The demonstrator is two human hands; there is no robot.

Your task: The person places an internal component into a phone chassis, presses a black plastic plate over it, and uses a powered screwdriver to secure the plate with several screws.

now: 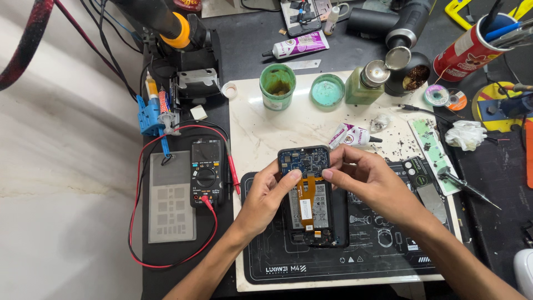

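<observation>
An opened smartphone (307, 191) with its back cover off lies on a black repair mat (366, 244); a blue circuit board, an orange flex cable and a white-labelled battery show inside. My left hand (265, 194) holds the phone's left edge, thumb pressing near the orange cable. My right hand (371, 180) grips the phone's upper right edge, its fingertips meeting the left thumb over the board. Both forearms come in from the bottom of the view.
A black multimeter (206, 172) with red leads and a metal stencil plate (171, 197) lie at left. Behind the mat stand a green jar (277, 86), a teal lid (327, 90), a green bottle (363, 83) and glue tubes (351, 135). Tweezers (469, 186) and a red can (472, 50) sit at right.
</observation>
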